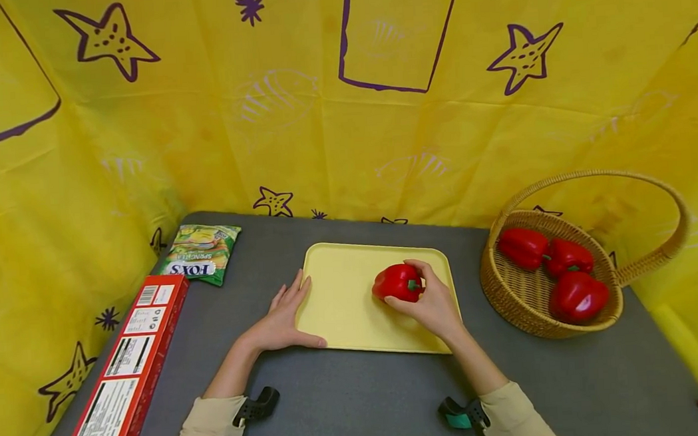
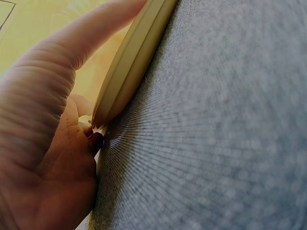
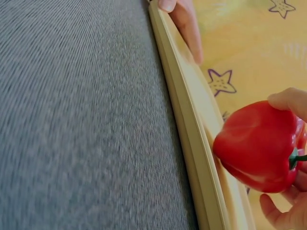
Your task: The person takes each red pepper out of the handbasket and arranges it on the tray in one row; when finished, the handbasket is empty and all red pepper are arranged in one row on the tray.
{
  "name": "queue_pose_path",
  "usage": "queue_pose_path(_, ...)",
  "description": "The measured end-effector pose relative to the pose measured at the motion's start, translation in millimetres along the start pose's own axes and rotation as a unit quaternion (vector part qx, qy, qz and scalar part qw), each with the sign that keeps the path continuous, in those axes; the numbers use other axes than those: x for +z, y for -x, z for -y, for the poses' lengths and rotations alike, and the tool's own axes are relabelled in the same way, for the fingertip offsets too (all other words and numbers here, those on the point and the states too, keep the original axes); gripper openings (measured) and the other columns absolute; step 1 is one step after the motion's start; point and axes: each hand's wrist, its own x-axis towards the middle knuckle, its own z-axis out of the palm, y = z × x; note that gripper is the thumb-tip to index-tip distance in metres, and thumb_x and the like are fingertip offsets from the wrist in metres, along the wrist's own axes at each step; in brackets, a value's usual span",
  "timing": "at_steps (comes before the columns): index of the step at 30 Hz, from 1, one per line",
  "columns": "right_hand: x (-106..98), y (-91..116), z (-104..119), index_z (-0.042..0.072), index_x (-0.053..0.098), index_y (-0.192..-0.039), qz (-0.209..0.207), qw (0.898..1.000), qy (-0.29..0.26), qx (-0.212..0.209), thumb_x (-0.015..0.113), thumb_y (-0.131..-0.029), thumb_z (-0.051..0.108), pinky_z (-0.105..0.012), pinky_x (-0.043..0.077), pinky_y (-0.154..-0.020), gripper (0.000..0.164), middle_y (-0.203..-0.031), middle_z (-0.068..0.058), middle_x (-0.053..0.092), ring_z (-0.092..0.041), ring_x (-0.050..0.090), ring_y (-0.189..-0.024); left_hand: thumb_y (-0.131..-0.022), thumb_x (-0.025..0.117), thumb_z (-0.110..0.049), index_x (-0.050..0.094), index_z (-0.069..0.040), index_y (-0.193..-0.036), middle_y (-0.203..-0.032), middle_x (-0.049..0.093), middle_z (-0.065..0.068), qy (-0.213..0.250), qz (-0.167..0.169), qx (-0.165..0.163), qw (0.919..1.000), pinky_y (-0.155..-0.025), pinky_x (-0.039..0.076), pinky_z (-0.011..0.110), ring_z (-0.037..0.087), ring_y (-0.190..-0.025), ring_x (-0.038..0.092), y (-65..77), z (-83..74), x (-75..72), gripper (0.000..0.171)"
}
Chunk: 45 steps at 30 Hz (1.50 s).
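Note:
In the head view my right hand (image 1: pixel 433 305) grips a red bell pepper (image 1: pixel 392 283) over the right half of a pale yellow tray (image 1: pixel 342 305). The right wrist view shows the pepper (image 3: pixel 259 148) on its side, its green stem toward the palm, thumb and fingers around the stem end. My left hand (image 1: pixel 280 320) rests against the tray's near left corner, fingers spread and fairly straight along the left rim, thumb along the near rim. Up close, the left wrist view has that thumb (image 2: pixel 72 48) at the tray edge (image 2: pixel 127 62).
At the right stands a wicker basket (image 1: pixel 510 305) with a tall handle, holding three red bell peppers (image 1: pixel 578 296). On the left lie a long red box (image 1: pixel 124 372) and a green Fox's candy bag (image 1: pixel 201 250). Yellow patterned cloth (image 1: pixel 297 148) hangs behind the grey table (image 1: pixel 348 405).

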Motion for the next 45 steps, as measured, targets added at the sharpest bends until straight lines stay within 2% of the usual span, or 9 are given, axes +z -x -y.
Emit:
queue_pose_path(8, 11.2, -2.7, 7.8, 0.017, 0.051, -0.134, 0.004, 1.0, 0.007, -0.023, 0.087, -0.071, 0.031, -0.05, 0.052, -0.088, 0.074, -0.131, -0.008, 0.055, -0.03, 0.051, -0.118, -0.068, 0.086, -0.048, 0.005, -0.002, -0.156, -0.162, -0.011, 0.014, 0.003, 0.002, -0.008, 1.0, -0.112, -0.001, 0.062, 0.041, -0.144, -0.013, -0.1, 0.5, 1.3, 0.128)
queue_pose_path(15, 23.7, -5.8, 15.0, 0.013, 0.053, -0.137, 0.008, 0.999, 0.017, -0.051, 0.086, -0.072, 0.029, -0.049, 0.053, -0.087, 0.075, -0.131, -0.006, 0.056, -0.029, 0.051, -0.118, -0.066, 0.086, -0.052, 0.001, -0.002, -0.155, -0.162, -0.011, 0.013, -0.007, -0.002, -0.02, 0.9998, -0.114, -0.001, 0.057, 0.036, -0.145, -0.014, -1.0, 1.6, 1.3, 0.133)
queue_pose_path(20, 34.0, -8.3, 20.0, 0.014, 0.05, -0.14, 0.005, 0.998, 0.002, -0.057, 0.086, -0.072, 0.028, -0.049, 0.052, -0.089, 0.078, -0.132, -0.005, 0.056, -0.028, 0.051, -0.118, -0.064, 0.087, -0.052, -0.002, -0.001, -0.155, -0.162, -0.012, 0.013, 0.007, -0.006, -0.028, 0.9996, -0.114, 0.0, 0.057, 0.037, -0.146, -0.013, -1.7, -0.7, 0.8, 0.137)
queue_pose_path(25, 44.2, -10.7, 26.3, 0.016, 0.048, -0.135, 0.01, 0.998, -0.016, -0.06, 0.087, -0.071, 0.028, -0.048, 0.052, -0.088, 0.076, -0.13, -0.005, 0.056, -0.027, 0.052, -0.117, -0.063, 0.088, -0.052, -0.003, 0.002, -0.154, -0.161, -0.01, 0.016, 0.0, -0.008, -0.025, 0.9996, -0.116, -0.002, 0.053, 0.033, -0.147, -0.01, -2.5, -0.5, 0.6, 0.139)
queue_pose_path(28, 49.2, -12.5, 29.3, 0.016, 0.049, -0.133, 0.013, 0.998, -0.009, -0.066, 0.087, -0.071, 0.028, -0.047, 0.053, -0.088, 0.074, -0.128, -0.006, 0.057, -0.027, 0.052, -0.116, -0.063, 0.088, -0.051, -0.003, 0.002, -0.154, -0.161, -0.01, 0.017, -0.006, -0.006, -0.027, 0.9996, -0.116, -0.004, 0.05, 0.031, -0.147, -0.01, -3.1, 0.2, 0.7, 0.14)
queue_pose_path(39, 60.9, -22.1, 37.6, 0.013, 0.05, -0.135, 0.034, 0.994, 0.011, -0.101, 0.085, -0.072, 0.03, -0.045, 0.052, -0.09, 0.074, -0.129, -0.006, 0.055, -0.025, 0.052, -0.117, -0.064, 0.088, -0.05, -0.003, 0.006, -0.153, -0.16, -0.006, 0.022, -0.01, -0.006, -0.025, 0.9996, -0.116, -0.004, 0.052, 0.035, -0.147, -0.007, -4.2, -0.6, 0.3, 0.138)
queue_pose_path(45, 67.5, -27.2, 43.2, 0.015, 0.05, -0.138, 0.043, 0.993, 0.025, -0.106, 0.085, -0.072, 0.034, -0.044, 0.051, -0.091, 0.077, -0.132, -0.005, 0.055, -0.025, 0.052, -0.119, -0.064, 0.087, -0.05, -0.002, 0.006, -0.153, -0.161, -0.003, 0.022, -0.01, -0.007, -0.022, 0.9997, -0.116, -0.003, 0.052, 0.036, -0.147, -0.006, -3.8, -2.2, -0.4, 0.137)
